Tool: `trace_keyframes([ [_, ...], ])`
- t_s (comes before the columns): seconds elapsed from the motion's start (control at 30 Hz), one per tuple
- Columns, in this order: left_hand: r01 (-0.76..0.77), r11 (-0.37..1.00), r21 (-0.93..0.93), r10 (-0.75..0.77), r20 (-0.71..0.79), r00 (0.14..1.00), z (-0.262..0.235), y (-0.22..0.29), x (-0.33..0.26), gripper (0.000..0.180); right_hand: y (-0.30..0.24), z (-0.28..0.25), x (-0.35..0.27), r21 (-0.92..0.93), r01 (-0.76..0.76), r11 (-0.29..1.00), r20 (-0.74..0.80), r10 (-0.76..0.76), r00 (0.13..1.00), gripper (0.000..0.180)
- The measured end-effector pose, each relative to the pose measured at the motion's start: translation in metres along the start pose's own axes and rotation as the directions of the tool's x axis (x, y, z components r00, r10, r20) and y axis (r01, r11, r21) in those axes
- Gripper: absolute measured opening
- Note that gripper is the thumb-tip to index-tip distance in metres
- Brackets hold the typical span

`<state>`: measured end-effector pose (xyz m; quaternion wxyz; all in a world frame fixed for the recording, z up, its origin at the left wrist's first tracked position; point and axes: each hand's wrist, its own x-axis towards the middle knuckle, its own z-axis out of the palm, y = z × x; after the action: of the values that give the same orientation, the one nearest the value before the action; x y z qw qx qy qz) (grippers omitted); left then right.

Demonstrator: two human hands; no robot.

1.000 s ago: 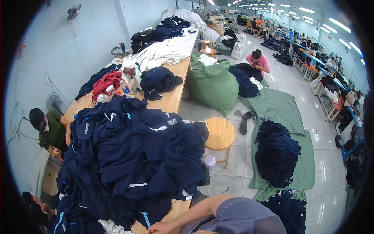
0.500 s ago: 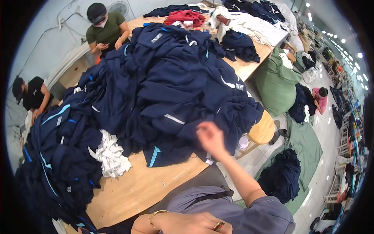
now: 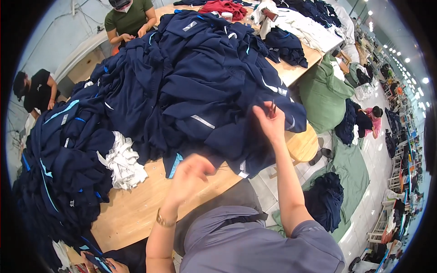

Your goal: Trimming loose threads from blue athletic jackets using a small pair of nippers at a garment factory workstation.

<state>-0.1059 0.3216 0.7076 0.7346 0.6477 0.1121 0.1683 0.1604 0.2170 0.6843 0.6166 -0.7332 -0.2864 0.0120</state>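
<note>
My right hand (image 3: 273, 123) is raised over the right side of a large heap of navy garments (image 3: 205, 86). Its fingers are closed around a small dark pointed tool (image 3: 273, 107), too small to name surely. My left hand (image 3: 193, 175) hovers near the heap's front edge, smeared by motion, so its fingers cannot be read. Beside it, a light-blue strip (image 3: 174, 165) hangs from the navy cloth. White labels or tapes, such as a white strip (image 3: 202, 121), show on the garments.
A bundle of white cloth strips (image 3: 124, 161) lies on the wooden table (image 3: 132, 204). A round wooden stool (image 3: 302, 143) and a green sack (image 3: 321, 98) stand at the right. Another person's hands (image 3: 116, 266) hold dark cloth at lower left. Two people work across the table.
My left hand has risen from the lower edge to the front of the heap. My right hand has moved up and right. The whole view has shifted slightly.
</note>
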Motion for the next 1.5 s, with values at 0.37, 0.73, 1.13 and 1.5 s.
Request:
trace_keyframes([
  [0.37,0.037,0.999,-0.012,-0.039,-0.382,0.923,-0.064,-0.093,-0.104,0.046,-0.134,0.052,-0.088,0.67,-0.55,0.498,0.735,-0.545,0.403,0.032],
  [0.73,0.44,0.888,0.132,0.065,-0.984,0.164,-0.073,-0.105,-0.203,0.042,0.001,0.079,-0.093,-0.084,-0.031,0.996,0.571,0.074,0.817,0.02],
  [1.13,0.388,0.502,0.773,0.403,-0.605,0.686,-0.091,-0.1,-0.145,0.036,-0.045,0.102,-0.137,-0.267,0.554,0.789,0.934,0.071,0.349,0.05],
  [1.5,0.43,0.791,0.437,0.419,-0.897,0.14,-0.141,-0.024,-0.159,0.026,-0.039,0.054,-0.1,-0.173,0.34,0.924,0.799,-0.07,0.597,0.02],
])
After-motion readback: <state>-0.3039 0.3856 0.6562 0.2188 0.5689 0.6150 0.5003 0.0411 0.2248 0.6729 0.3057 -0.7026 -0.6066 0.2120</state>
